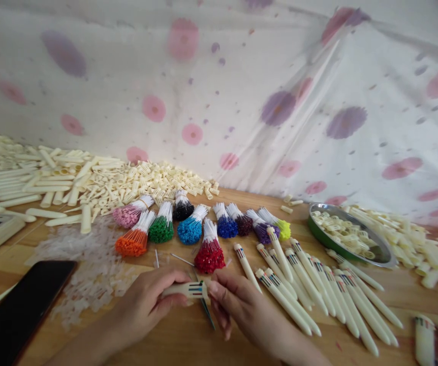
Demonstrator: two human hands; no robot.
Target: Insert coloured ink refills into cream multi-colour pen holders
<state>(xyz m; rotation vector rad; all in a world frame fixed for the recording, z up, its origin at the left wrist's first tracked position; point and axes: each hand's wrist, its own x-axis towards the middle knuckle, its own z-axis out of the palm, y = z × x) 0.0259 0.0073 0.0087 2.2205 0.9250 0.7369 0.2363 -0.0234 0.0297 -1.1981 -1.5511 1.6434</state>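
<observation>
My left hand is closed round the cream barrel of a multicolour pen, held nearly level with its slotted end toward the right. Coloured sliders show in the slots. At that end, my right hand pinches the pen's tip between thumb and fingers; its other fingers are curled. Below the pen, a thin dark metal tool lies on the table, partly hidden. Just beyond my hands stand bundles of refills, among them red, light blue and orange ones. Several similar pens lie at the right.
Cream pen parts are heaped at the back left. Clear plastic bits spread beside a black phone. A green-sided metal dish holds small cream parts, with more barrels beyond it. A patterned sheet hangs behind.
</observation>
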